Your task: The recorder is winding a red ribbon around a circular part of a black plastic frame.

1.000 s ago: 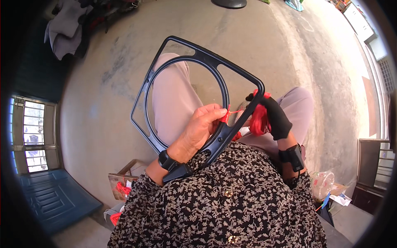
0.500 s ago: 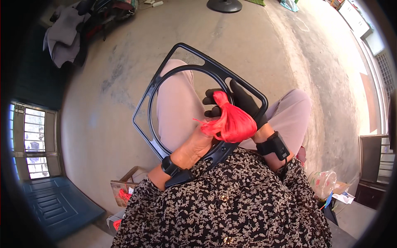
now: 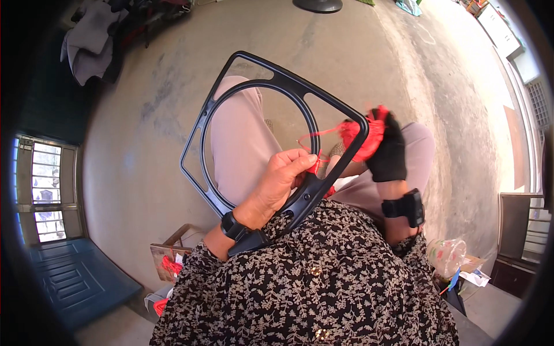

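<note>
A black four-sided frame [image 3: 297, 87] with a large round opening tilts over my lap. My left hand [image 3: 277, 181] is closed on the inner ring's right side, thumb and fingertips pinching a bit of red strand against it. Red strands [image 3: 332, 130] run from there to a loose bundle of red twine [image 3: 369, 141]. In a black fingerless-looking glove, my right hand [image 3: 390, 151] grips that bundle just outside the frame's right corner. Part of the bundle sits behind the frame's bar, and motion blurs the right fingers.
At the lower left are a blue panelled seat [image 3: 86, 282] and a wooden box [image 3: 164, 254] with red strands in it. A clear plastic bag [image 3: 447, 256] stands at my right side. Grey cloth [image 3: 89, 46] hangs far left; a round black base [image 3: 318, 5] stands far ahead.
My right hand has moved right, from inside the ring to beyond the frame's corner, carrying the red bundle. Strands now stretch between it and the ring. The frame has shifted slightly left and up.
</note>
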Demonstrator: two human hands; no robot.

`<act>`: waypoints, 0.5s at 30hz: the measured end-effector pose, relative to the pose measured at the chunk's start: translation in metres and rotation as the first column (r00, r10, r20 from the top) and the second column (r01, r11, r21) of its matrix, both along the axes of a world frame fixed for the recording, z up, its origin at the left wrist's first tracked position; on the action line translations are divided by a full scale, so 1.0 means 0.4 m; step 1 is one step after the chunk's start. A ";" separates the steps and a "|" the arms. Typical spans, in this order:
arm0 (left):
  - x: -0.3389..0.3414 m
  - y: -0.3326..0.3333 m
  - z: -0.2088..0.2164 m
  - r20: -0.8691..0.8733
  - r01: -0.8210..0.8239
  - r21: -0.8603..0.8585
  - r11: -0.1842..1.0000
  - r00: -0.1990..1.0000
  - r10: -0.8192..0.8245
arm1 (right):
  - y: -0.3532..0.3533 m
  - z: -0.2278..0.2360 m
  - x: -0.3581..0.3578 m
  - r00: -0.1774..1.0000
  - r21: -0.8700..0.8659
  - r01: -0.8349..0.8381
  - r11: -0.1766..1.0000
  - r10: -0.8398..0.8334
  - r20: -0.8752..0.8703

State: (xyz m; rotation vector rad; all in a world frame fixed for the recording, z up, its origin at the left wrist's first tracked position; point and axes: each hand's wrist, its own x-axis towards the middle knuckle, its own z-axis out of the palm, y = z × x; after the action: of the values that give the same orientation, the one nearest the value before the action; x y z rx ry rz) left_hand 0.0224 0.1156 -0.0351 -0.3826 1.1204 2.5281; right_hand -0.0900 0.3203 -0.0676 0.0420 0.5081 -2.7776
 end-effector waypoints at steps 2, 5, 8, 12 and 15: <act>-0.004 0.000 0.006 0.037 -0.017 -0.016 1.000 0.999 0.018 | 0.086 0.065 0.004 0.996 0.285 -0.022 0.958 0.045 -0.075; -0.002 -0.003 0.006 0.019 -0.044 -0.021 0.999 0.999 0.044 | 0.147 0.148 0.029 0.966 -0.136 -0.229 0.964 0.207 -0.156; -0.002 -0.007 -0.004 -0.001 -0.050 -0.032 0.998 0.999 0.050 | 0.200 0.175 0.077 0.952 -0.164 -0.256 0.952 0.219 -0.216; -0.005 0.001 0.010 0.031 -0.075 -0.019 0.997 0.997 0.075 | 0.260 0.151 0.094 0.946 0.004 -0.174 0.985 0.168 -0.276; -0.005 0.003 0.014 -0.016 -0.069 0.020 0.997 0.997 0.069 | 0.303 0.115 0.088 0.950 0.119 -0.172 0.978 0.197 -0.244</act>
State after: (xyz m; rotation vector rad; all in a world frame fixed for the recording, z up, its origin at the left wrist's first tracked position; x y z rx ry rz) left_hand 0.0204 0.1169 -0.0296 -0.4027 1.1065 2.6044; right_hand -0.0548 0.4416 -0.0216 -0.3288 0.6731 -2.5847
